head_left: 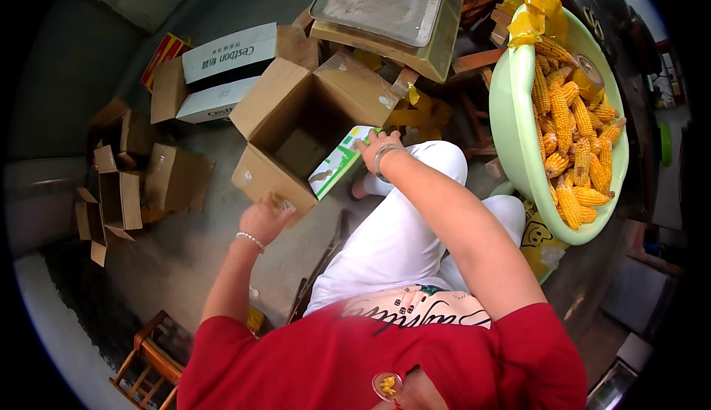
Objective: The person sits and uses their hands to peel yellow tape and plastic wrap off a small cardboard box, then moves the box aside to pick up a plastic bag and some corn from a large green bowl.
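Observation:
An open cardboard box (292,117) stands on the floor in front of my knees, its flaps spread outward and its inside dark. My left hand (268,219) has its fingers closed on the near-left brown flap, where a bit of clear tape shows. At the box's right side, my right hand (379,149) grips the top of a white-and-green printed flap (341,162). On my right, a pale green basin (511,114) is piled with yellow corn cobs (581,128).
White-and-brown cartons (229,54) lie behind the box. Several smaller brown boxes (122,195) sit at the left. A platform with a metal tray top (378,2) stands at the far side. A wooden stool (152,365) is at the lower left. Yellow plastic (537,10) hangs over the basin's far rim.

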A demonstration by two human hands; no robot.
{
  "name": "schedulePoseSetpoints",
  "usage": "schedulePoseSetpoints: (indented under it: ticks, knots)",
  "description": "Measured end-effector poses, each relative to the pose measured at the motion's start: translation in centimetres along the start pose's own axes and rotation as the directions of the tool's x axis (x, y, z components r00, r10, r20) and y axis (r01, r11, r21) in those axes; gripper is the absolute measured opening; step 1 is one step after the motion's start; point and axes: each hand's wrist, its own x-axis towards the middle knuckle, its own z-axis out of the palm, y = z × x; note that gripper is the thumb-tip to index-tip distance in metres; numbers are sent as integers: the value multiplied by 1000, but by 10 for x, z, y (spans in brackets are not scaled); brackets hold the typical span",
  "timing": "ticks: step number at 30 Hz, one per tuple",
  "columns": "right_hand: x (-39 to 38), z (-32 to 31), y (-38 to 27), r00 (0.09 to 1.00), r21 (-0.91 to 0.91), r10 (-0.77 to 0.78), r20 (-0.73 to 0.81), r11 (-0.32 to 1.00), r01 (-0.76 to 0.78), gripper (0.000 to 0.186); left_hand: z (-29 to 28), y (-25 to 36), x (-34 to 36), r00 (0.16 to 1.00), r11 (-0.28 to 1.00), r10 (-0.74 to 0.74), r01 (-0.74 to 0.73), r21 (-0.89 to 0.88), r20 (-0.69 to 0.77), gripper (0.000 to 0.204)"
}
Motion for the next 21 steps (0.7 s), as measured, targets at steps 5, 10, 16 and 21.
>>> schedulePoseSetpoints:
  ticks: [5,10,16,21]
  knots:
    - [-6,-2,-7,993,111,-100,-60,988,107,55,55,12,48,920,480,-304,371,-795,246,64]
    - [-15,-7,-7,976,149,-96,-194,981,126,55,77,3,87,855,449,-503,383,-807,126,32]
    - [-27,-6,0,966,226,-57,-253,967,116,40,99,38,56,849,209,-420,433,-877,320,32]
    - [-53,-25,18,908,288,-86,-409,932,218,26,97,31,34,738,803,-496,188,-566,-458,53]
